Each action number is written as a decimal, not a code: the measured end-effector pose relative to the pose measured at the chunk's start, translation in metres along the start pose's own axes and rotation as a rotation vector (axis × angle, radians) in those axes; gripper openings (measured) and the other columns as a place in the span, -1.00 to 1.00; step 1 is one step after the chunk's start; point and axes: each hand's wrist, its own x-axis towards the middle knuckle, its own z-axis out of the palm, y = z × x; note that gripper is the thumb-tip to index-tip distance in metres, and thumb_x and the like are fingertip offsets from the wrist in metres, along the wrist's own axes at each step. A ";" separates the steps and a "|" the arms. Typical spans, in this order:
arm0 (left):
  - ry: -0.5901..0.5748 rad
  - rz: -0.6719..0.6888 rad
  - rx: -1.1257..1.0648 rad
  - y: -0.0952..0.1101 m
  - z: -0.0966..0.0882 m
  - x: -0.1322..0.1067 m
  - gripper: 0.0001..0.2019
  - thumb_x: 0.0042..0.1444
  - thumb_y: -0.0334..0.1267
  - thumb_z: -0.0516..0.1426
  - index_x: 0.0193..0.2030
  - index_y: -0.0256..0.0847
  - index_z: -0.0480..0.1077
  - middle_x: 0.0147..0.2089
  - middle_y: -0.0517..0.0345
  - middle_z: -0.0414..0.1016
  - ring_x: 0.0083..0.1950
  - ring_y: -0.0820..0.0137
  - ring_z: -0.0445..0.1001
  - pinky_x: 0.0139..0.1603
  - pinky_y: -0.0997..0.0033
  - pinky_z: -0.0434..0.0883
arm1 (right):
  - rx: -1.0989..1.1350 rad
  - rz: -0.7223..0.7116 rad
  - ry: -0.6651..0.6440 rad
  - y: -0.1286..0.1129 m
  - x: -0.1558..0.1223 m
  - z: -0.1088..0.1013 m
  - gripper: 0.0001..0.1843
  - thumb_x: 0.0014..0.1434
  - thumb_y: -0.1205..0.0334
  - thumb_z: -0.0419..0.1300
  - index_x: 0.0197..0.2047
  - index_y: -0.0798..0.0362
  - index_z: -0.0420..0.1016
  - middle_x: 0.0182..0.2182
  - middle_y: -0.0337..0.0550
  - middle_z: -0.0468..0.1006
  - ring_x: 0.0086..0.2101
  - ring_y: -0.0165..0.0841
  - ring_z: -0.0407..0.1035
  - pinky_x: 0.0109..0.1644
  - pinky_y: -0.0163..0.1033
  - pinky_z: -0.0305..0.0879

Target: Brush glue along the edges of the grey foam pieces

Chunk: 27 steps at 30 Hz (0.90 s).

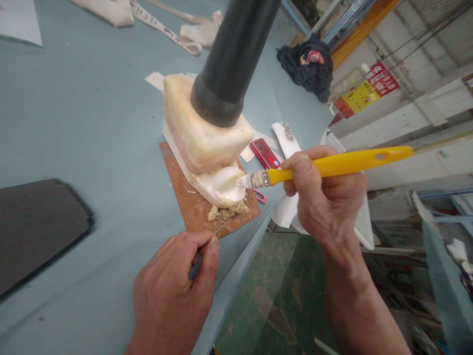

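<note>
My right hand (325, 192) is closed around the yellow handle of a paintbrush (332, 163). Its whitish bristles touch the open lip of a yellowed plastic pot (207, 133), where a smooth white substance, possibly glue, lies. A thick black tube (236, 59) stands tilted in the top of the pot. Beneath it is a reddish-brown board (177, 172), with a crusty tan lump (227, 212) under the lip. My left hand (177, 291) is closed, thumb and forefinger pinched at the board's near corner; what they hold, if anything, cannot be made out.
A blue-green sheet (92, 123) covers the table. At left lies a dark grey flat slab (40, 231); pale fabric strips (199, 32) lie at the back. A red phone-like object (265, 154) and white pieces (286, 140) sit beyond the pot. A dark cloth (310, 66) lies farther off.
</note>
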 end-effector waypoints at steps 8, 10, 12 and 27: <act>-0.001 -0.025 0.027 0.001 0.000 0.002 -0.77 0.44 -0.22 0.08 -0.26 -0.12 0.49 -0.41 0.30 0.56 -0.39 0.45 0.59 -0.44 0.43 0.36 | 0.086 0.101 -0.046 0.019 -0.004 -0.002 -0.71 0.40 0.10 0.21 -0.34 0.01 0.58 -0.62 -0.37 0.46 -0.58 -0.48 0.35 -0.50 -0.34 0.30; -0.003 -0.026 0.031 0.001 0.000 0.002 -0.78 0.43 -0.23 0.09 -0.25 -0.12 0.50 -0.41 0.30 0.56 -0.39 0.45 0.59 -0.43 0.44 0.36 | 0.089 0.084 -0.059 0.018 -0.004 -0.003 -0.71 0.40 0.12 0.21 -0.35 0.02 0.58 -0.61 -0.37 0.47 -0.58 -0.49 0.36 -0.49 -0.35 0.31; 0.004 -0.021 0.034 0.001 0.000 0.003 -0.77 0.43 -0.23 0.09 -0.26 -0.12 0.50 -0.41 0.30 0.57 -0.39 0.45 0.60 -0.43 0.45 0.36 | 0.080 0.082 -0.073 0.017 -0.004 -0.005 -0.71 0.40 0.11 0.21 -0.35 0.01 0.58 -0.61 -0.38 0.47 -0.59 -0.49 0.34 -0.50 -0.35 0.29; -0.003 -0.091 -0.010 0.000 0.001 0.003 -0.77 0.38 -0.21 0.10 -0.29 -0.12 0.53 -0.42 0.27 0.58 -0.48 0.45 0.48 -0.43 0.43 0.29 | -0.041 0.076 -0.089 0.005 -0.003 -0.018 -0.67 0.38 0.12 0.21 -0.42 0.04 0.52 -0.58 -0.35 0.45 -0.59 -0.51 0.29 -0.50 -0.31 0.17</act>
